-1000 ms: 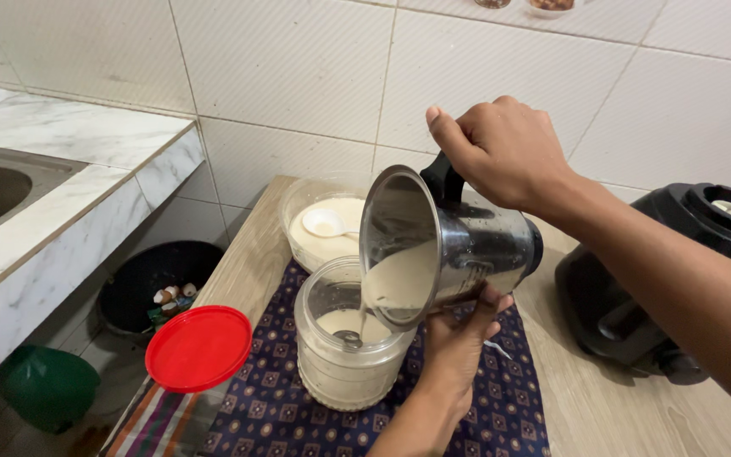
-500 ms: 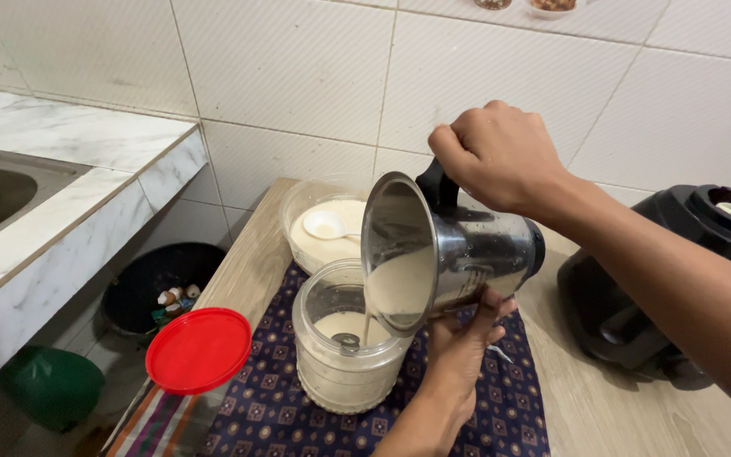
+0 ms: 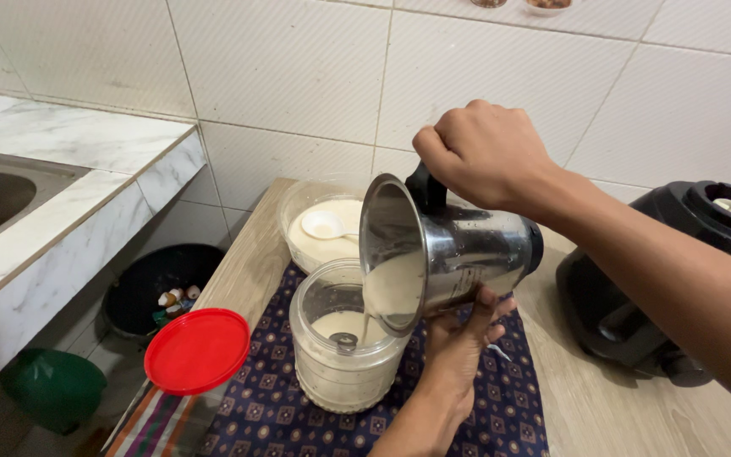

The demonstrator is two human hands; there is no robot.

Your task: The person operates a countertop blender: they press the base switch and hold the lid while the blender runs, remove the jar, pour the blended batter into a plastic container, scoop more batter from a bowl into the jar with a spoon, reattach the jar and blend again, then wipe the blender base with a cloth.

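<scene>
A shiny steel blender jug with a black handle (image 3: 450, 250) is tipped sharply to the left above the wooden tabletop (image 3: 628, 406), its mouth over a clear round plastic jar (image 3: 344, 347), and a thin stream of pale cream batter runs from its lip into the jar, which is about half full. The jar stands on a dark blue patterned cloth (image 3: 289, 415), with a round red plastic lid (image 3: 197, 350) to its left and a clear bowl of the same batter holding a white spoon (image 3: 325, 223) behind it. The left hand (image 3: 458, 338) props the jug from below, fingers pressed on its underside. The right hand (image 3: 484, 156) has its fingers closed around the handle. A black blender base (image 3: 662, 279) sits at far right.
</scene>
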